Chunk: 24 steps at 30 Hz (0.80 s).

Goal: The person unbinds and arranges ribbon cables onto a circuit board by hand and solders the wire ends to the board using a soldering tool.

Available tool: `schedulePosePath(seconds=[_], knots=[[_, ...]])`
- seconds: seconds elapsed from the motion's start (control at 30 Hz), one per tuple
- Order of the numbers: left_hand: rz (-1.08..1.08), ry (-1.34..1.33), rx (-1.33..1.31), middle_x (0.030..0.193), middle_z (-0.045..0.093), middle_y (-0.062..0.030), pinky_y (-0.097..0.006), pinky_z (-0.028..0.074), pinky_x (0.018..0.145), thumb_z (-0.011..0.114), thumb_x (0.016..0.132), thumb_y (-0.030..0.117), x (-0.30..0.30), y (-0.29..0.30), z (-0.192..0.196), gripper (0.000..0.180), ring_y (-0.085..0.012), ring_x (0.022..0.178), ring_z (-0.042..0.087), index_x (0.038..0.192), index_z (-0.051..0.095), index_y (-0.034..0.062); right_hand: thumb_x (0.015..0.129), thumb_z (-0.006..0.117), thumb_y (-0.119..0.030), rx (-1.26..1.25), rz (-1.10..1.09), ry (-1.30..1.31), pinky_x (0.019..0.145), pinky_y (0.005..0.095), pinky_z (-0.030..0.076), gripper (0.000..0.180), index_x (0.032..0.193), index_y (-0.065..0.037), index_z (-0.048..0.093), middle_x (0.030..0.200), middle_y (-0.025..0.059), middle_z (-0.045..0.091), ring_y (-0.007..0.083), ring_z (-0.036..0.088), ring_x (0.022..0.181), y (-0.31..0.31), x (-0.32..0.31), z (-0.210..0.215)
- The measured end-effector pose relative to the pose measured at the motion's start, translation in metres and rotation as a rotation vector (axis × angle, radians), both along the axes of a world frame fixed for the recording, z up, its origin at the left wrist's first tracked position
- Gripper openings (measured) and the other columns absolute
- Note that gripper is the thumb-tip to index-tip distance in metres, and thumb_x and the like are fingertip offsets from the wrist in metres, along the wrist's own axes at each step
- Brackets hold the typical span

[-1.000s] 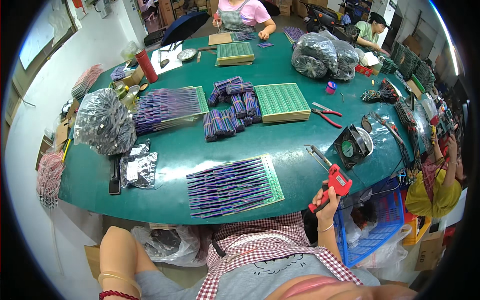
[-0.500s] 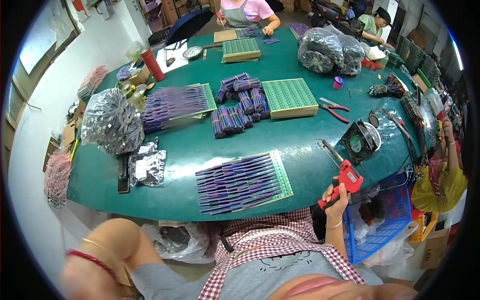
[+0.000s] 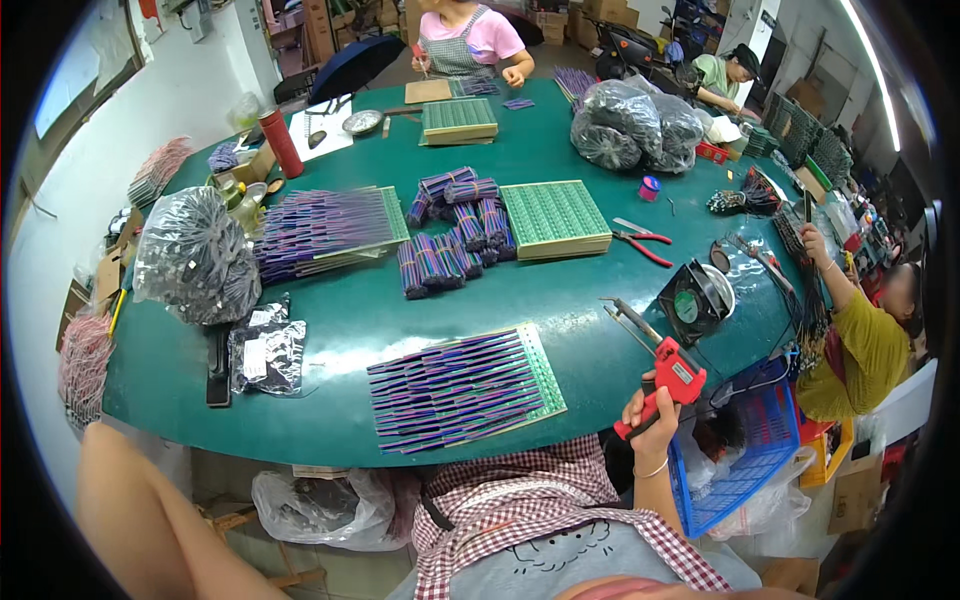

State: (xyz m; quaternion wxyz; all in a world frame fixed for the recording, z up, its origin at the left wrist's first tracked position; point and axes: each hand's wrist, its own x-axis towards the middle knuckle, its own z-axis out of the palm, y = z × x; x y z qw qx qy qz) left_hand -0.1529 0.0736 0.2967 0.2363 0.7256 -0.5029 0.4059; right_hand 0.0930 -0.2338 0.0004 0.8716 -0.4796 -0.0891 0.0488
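Green worktop (image 3: 320,430) with a curved edge fills most of the room, and at its far side a co-worker (image 3: 465,45) in a pink top and a checked apron is beside other wires and boards. At the near side, the right hand (image 3: 656,432) is clamped on the handle of a red soldering gun (image 3: 680,372), with the fingers wrapped around it. The gun rises from this hand, and its metal tip points away from the person and somewhat to the left. To the left of the right hand, well apart from it, a green circuit board (image 3: 546,372) lies flat near the edge, mostly covered by rows of purple and blue wires (image 3: 450,392); its bare strip is on the side nearest to the hand. Only the left arm (image 3: 150,520) is seen at the lower left; the left hand is outside the view, so I cannot tell its state. Beyond the gun, to the right, stands a black fan (image 3: 688,303), and farther away lie red-handled pliers (image 3: 645,247), just beside a stack of green boards (image 3: 557,212).
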Motion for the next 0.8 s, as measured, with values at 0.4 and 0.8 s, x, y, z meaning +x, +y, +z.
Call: schedulePosePath(seconds=[0.4,0.8], knots=[[-0.081,0.223,0.010,0.090,0.064,-0.0042,-0.028,0.044,0.067,0.052,0.104,0.029,0.005,-0.009,-0.007,0.028,-0.0121,0.077,0.057,0.097,0.065,0.0052,0.101,0.057,-0.028,0.045,0.056,-0.035,0.047,0.0304,0.048,0.037,0.121,0.003,0.052,0.066,0.0098,0.057,0.0141,0.051,0.047,-0.012,-0.009,-0.004],[-0.170,0.432,0.024,0.084,0.063,-0.0038,-0.029,0.046,0.067,0.051,0.105,0.030,0.018,-0.018,-0.012,0.032,-0.0127,0.075,0.058,0.094,0.065,0.0039,0.102,0.054,-0.030,0.074,0.034,-0.052,0.046,0.0291,0.048,0.039,0.122,0.003,0.051,0.065,0.0089,0.057,0.0127,0.051,0.046,-0.018,0.004,-0.011]])
